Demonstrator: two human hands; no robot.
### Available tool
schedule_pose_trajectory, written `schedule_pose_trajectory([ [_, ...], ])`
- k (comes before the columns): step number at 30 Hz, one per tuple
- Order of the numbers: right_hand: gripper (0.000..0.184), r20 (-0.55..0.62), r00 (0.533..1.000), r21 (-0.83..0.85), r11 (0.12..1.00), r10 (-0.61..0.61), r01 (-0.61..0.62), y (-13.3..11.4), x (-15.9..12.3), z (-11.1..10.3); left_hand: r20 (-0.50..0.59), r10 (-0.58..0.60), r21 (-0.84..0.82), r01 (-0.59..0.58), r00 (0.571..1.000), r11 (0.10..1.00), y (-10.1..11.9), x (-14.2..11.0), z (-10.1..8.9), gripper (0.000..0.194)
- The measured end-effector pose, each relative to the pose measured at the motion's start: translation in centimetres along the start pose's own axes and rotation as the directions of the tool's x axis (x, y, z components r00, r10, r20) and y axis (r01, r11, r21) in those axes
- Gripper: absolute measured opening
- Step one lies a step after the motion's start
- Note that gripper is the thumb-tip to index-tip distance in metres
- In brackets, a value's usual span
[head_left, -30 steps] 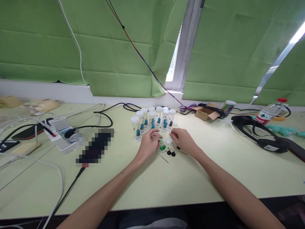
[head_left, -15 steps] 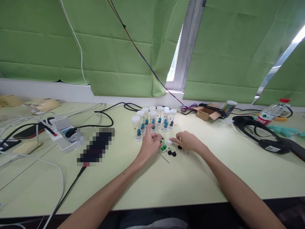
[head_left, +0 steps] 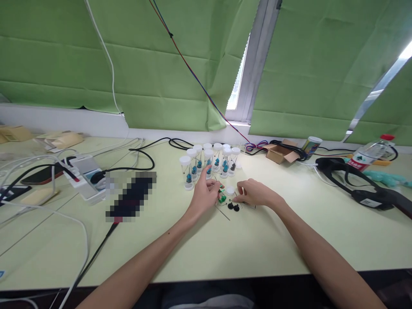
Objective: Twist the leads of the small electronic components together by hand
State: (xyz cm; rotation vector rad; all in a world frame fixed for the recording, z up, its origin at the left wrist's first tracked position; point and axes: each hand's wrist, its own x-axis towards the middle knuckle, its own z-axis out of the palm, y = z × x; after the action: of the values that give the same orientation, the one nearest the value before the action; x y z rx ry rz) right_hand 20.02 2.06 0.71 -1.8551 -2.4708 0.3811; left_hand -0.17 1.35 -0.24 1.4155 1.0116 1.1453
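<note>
My left hand [head_left: 206,192] rests on the table with one finger pointing up and the others curled in beside small green parts [head_left: 222,198]. Whatever those fingers hold is hidden. Across from it, my right hand [head_left: 252,192] reaches down with fingers bent and tips low, near two black round parts [head_left: 233,207]; I cannot make out what it grips. A white cap [head_left: 230,190] lies between the hands. A thin metal rod [head_left: 222,212] lies below the left fingers. Behind stand several clear tubes [head_left: 186,174] with white lids and blue parts inside.
At left are a power strip [head_left: 85,180], cables and a blurred dark device [head_left: 131,197]. An opened cardboard box [head_left: 279,152] and a printed can [head_left: 311,148] stand at the back right. Farther right are a black headset [head_left: 357,184] and a plastic bottle [head_left: 370,154].
My right fingertips have moved off the white cap, down toward the black parts. The left hand keeps nearly the same pose beside the green parts. The view has shifted slightly.
</note>
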Motion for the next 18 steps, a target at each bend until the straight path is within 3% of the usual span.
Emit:
schedule_pose_trajectory([
  [18,0.02,-0.058,0.997,0.07,0.996,-0.044,0.048,0.35,0.22,0.39,-0.009,-0.036,-0.054,0.035,0.999,0.998,0.39,-0.02,0.1,0.063],
])
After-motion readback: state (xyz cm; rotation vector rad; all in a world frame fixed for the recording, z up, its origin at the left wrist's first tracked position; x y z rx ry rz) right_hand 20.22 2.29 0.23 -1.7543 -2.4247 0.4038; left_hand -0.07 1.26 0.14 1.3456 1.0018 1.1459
